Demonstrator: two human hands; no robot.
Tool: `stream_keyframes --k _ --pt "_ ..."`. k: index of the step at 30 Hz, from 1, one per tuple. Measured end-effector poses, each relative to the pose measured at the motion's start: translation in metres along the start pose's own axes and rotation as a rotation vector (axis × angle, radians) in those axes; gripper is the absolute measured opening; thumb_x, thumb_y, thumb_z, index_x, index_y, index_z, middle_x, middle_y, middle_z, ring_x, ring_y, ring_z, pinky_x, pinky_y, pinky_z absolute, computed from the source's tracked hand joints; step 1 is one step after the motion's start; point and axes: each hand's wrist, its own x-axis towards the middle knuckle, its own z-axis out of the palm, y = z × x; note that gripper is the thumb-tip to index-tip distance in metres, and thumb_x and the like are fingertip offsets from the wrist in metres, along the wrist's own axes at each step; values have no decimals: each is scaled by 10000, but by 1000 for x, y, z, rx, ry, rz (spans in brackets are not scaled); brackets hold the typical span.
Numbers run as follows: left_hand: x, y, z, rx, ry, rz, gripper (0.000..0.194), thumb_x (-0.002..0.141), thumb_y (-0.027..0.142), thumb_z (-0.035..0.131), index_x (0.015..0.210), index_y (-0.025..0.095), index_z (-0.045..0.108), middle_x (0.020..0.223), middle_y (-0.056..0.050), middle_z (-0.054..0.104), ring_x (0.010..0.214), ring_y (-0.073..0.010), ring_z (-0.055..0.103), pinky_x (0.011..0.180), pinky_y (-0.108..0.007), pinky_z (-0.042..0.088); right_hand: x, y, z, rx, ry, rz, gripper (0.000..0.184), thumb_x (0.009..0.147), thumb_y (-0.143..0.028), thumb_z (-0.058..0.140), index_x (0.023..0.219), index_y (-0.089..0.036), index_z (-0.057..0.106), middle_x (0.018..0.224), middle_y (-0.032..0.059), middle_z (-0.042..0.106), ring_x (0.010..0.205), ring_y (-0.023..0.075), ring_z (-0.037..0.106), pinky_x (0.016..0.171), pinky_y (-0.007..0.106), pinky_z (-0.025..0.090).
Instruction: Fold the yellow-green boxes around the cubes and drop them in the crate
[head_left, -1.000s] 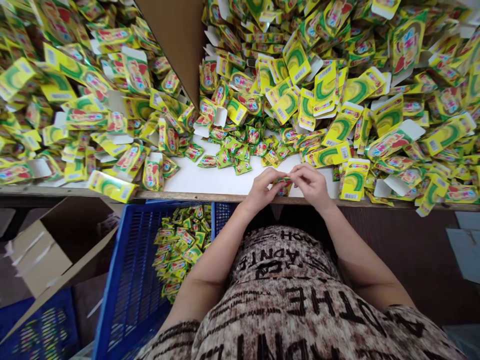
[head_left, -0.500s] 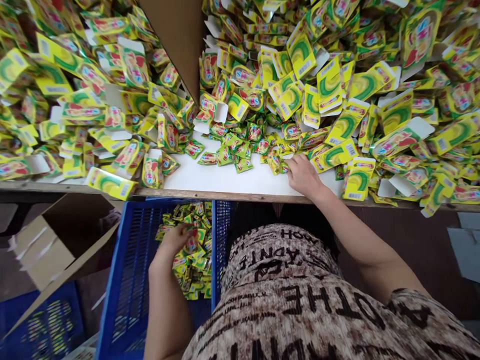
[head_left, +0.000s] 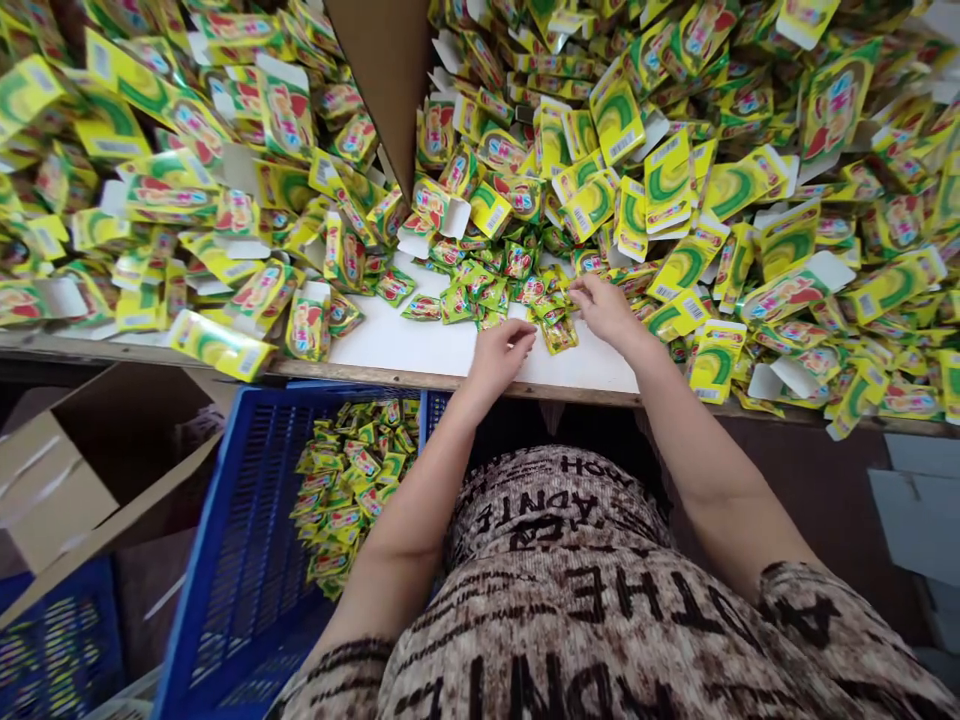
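My left hand [head_left: 502, 358] is over the front edge of the white tabletop [head_left: 375, 345], its fingers curved with a gap to the thumb and nothing seen between them. Just beyond it lies a loose cluster of small green and yellow sachets [head_left: 474, 290]. My right hand [head_left: 606, 312] is at the right side of this cluster, fingertips bent together on a small yellow sachet [head_left: 559, 280] that they partly hide. Another yellow sachet [head_left: 559, 335] lies between the two hands. Around the cluster are heaped yellow-green printed boxes [head_left: 667, 185], some with white flaps open.
A brown cardboard panel [head_left: 386, 80] stands in the heap. Below the table's wooden edge, a blue plastic crate [head_left: 225, 560] holds many filled packs [head_left: 356, 490]. An open carton [head_left: 67, 480] is at the left, with another blue crate [head_left: 105, 630] below it.
My left hand has come up from the blue crate to the table edge, beside the sachets. My right hand has moved slightly farther in over the cluster. A yellow sachet now lies nearer the front.
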Motion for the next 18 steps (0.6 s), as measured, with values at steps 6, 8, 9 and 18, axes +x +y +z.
stream_keyframes --k 6,8,9,18 --pt "33 -20 34 26 135 -57 190 802 155 605 964 171 703 764 -26 700 656 -167 633 744 -324 538 -2 -1 19 -153 -103 -65 573 716 -301 804 1257 -174 666 1176 120 576 1098 306 586 994 459 484" --pt "33 -24 33 -31 120 -97 248 825 156 568 1033 171 703 728 -14 684 591 -155 617 690 -308 536 -9 1 24 -182 -103 -110 661 691 -339 836 1305 -181 648 1205 124 551 1158 328 550 1017 476 470" --pt "33 -26 32 -43 100 -101 254 831 160 559 1036 171 708 724 -13 681 574 -150 610 675 -304 533 -11 1 25 -181 -96 -128 656 691 -336 840 1304 -195 654 1210 120 548 1175 330 538 1021 476 468" --pt "25 -10 37 328 142 -27 193 763 315 752 864 182 655 840 -54 644 785 -211 601 800 -354 488 -3 20 -7 238 226 -36 147 814 -233 695 914 -161 776 968 76 667 877 224 645 873 423 555"
